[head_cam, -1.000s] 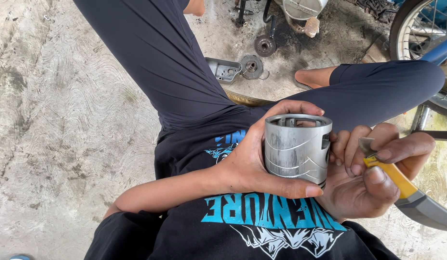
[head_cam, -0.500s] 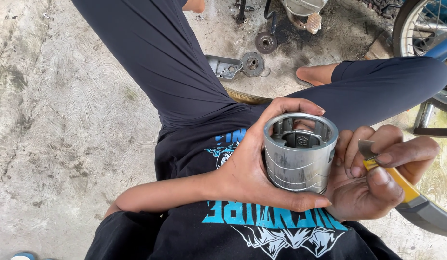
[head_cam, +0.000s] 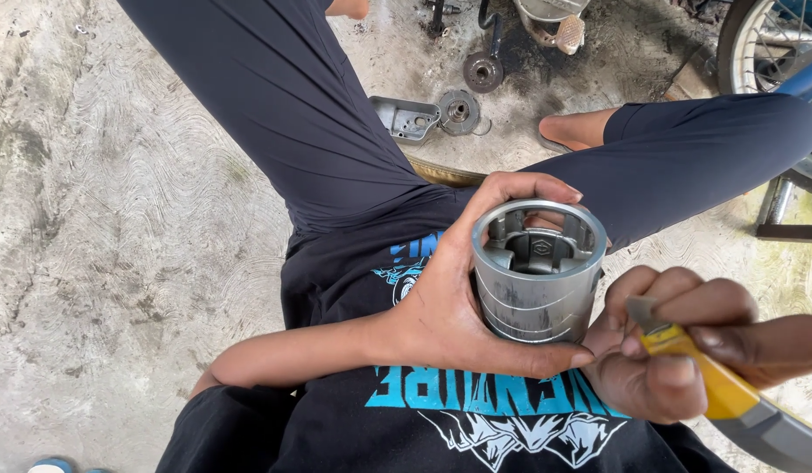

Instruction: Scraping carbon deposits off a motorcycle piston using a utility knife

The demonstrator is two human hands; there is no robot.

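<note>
Over the lap, the left hand (head_cam: pixel 441 307) is wrapped tight round the metal cup (head_cam: pixel 537 271), open end up, & the right hand (head_cam: pixel 677 350) just beside it grips a yellow knife (head_cam: pixel 699 372), so hold the cup steady & keep the blade tip off the fingers.

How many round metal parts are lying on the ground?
2. One dark round part lies near the top of the concrete floor; another round part sits just below it, beside a grey metal cover. The legs may hide more.
</note>
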